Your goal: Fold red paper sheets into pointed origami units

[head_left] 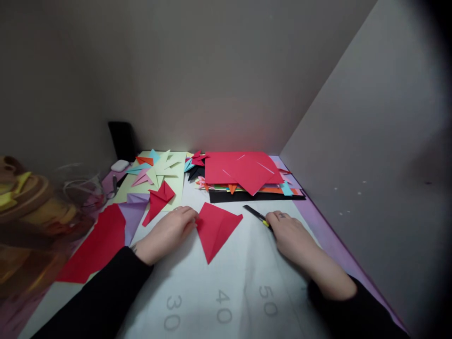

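Note:
A folded red sheet of paper point(217, 228) lies in front of me, one point toward me and a small corner sticking out at its right. At its left edge, the curled fingers of my left hand point(178, 228) grip the paper; the thumb is mostly hidden. My right hand point(287, 230) is closed around the handle of a black and yellow utility knife point(254, 213), whose dark front end points up and left. The knife is apart from the red paper.
A stack of red sheets point(243, 169) stands at the back. Left of it are several folded paper pieces point(162, 169). A red folded piece point(159, 200), purple paper point(134, 214) and a large red scrap point(100, 247) lie at left. A black phone-like object point(122, 140) leans on the wall.

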`<state>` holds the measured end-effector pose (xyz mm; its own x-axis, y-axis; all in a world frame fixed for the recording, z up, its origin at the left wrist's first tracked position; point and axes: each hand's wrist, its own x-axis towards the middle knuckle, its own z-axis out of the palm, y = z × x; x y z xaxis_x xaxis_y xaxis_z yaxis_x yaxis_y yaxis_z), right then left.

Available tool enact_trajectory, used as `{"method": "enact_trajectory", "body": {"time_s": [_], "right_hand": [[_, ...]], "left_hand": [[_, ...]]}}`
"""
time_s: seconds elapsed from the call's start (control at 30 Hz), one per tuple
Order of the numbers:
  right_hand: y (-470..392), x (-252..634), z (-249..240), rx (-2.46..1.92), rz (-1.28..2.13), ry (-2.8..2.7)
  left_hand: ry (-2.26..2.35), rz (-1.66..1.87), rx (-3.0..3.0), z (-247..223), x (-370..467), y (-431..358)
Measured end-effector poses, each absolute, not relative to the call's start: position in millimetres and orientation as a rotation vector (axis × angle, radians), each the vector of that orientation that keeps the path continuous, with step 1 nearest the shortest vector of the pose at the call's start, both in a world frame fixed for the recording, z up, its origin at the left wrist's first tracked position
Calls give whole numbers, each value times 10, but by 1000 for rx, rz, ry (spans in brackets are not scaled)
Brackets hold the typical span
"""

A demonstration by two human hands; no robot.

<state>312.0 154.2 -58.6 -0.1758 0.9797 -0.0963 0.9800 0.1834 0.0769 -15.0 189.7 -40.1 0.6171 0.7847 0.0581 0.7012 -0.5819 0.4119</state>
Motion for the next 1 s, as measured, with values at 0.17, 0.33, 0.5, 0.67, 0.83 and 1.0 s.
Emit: {"method": "enact_trajectory", "body": {"time_s": [0.17, 0.33, 0.5, 0.67, 0.83, 1.0], "right_hand": [[1622, 3088, -628, 2049, 185, 2421], [1379, 2590, -736, 1438, -254, 3107], [1275, 2349, -795, 1247, -472, 2958], [1341, 2426, -810, 1197, -543, 2958], [1367, 2433, -797, 1067, -603, 2964], [1529, 2274, -650, 905, -527, 2949]], "left_hand": [[989, 277, 2677, -481, -178, 1907], [1065, 335, 2733, -571, -154, 1892], [1259, 559, 2255, -639, -120, 1891], [1316, 685, 1594, -646, -43, 1891], [1198, 715, 1383, -624, 38, 1817], [1357, 867, 1385, -596, -89, 1770]]}}
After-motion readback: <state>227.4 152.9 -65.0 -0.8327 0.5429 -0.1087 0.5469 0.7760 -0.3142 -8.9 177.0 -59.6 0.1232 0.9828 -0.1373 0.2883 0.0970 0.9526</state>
